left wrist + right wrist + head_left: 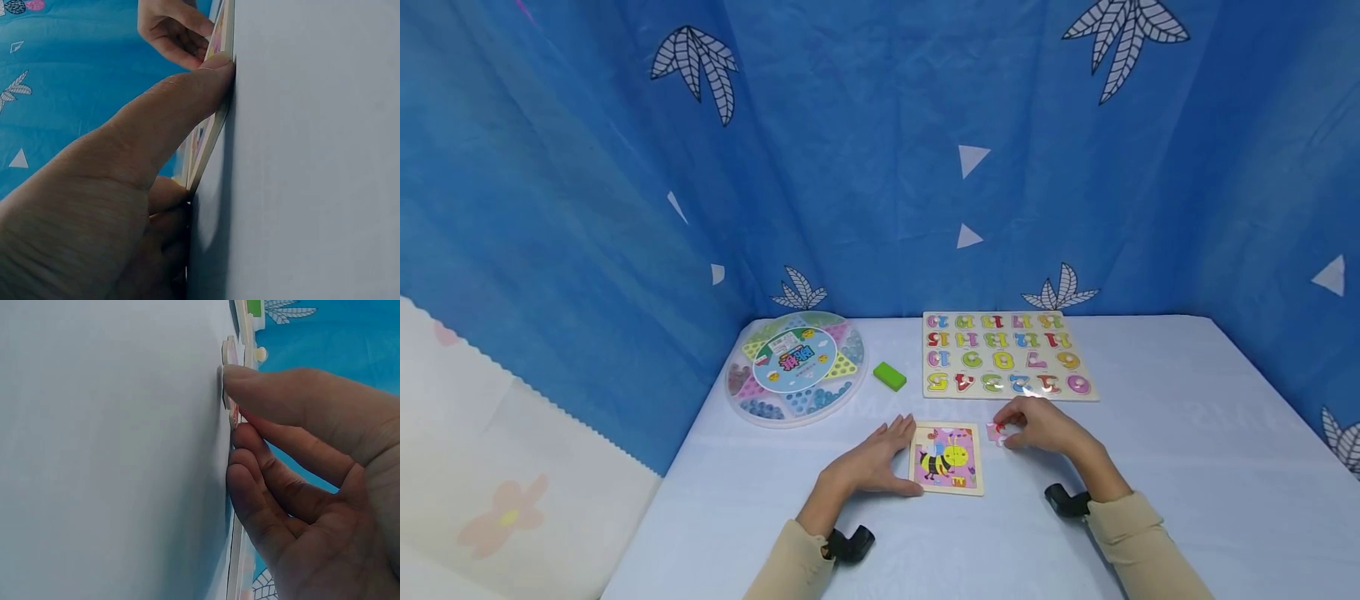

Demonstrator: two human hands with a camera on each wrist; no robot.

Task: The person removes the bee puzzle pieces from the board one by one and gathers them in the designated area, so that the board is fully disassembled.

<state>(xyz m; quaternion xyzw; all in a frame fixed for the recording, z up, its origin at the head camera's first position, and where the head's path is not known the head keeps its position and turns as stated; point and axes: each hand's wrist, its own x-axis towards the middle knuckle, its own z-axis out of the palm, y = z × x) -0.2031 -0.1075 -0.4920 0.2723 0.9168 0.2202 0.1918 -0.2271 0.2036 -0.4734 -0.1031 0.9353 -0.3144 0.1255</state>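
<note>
A square wooden bee jigsaw puzzle (946, 458) lies flat on the table between the hands. Its left side sits in the grip of my left hand (874, 461), with the thumb at the near corner and the fingers reaching to the far corner. In the left wrist view that thumb presses on the near edge of the puzzle frame (209, 140). Just right of the puzzle, my right hand (1037, 425) pinches a pink puzzle piece (995, 432) close to the tabletop. The right wrist view shows the piece (227, 356) partly hidden by the thumb.
Behind the puzzle stand a green block (890, 376) and a wooden number board (1000, 387). A round marble game board (793, 360) lies at the far left of the white table (1195, 467). Blue curtains (880, 167) hang along the table's back.
</note>
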